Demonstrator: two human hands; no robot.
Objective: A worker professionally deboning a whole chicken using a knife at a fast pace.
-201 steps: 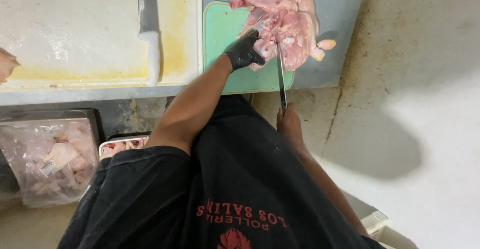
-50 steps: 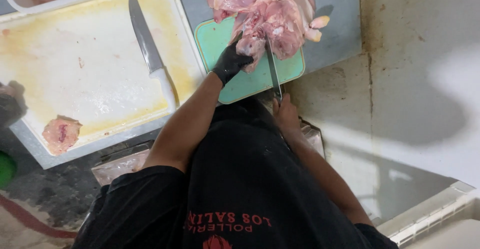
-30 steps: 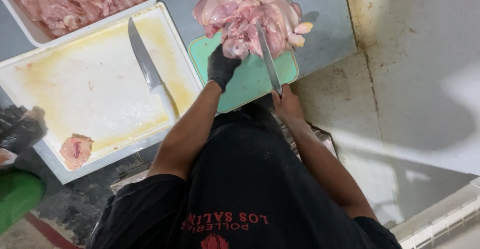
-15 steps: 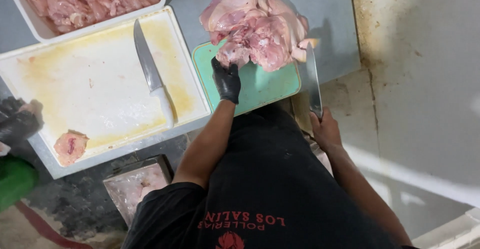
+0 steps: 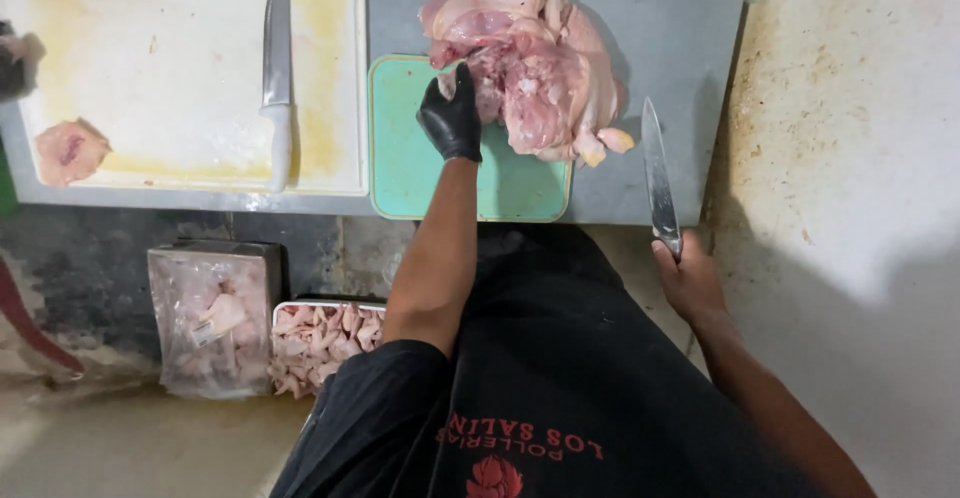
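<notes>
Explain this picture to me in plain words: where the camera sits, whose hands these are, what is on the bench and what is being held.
There is no machine here. The picture comes from one camera worn on a person's head, looking straight down, so you see their own arms and dark apron from above.

The left hand, in a black glove, grips the raw chicken that lies partly on a green cutting board on a grey bench. The bare right hand holds a knife by its handle, blade pointing away from the body, off to the side of the meat and not touching it.

To the left sits a large white board stained yellow, with a second, white-handled knife lying on it and a small piece of meat at its corner. Below the bench are a clear bag and a tray of chicken pieces.
</notes>
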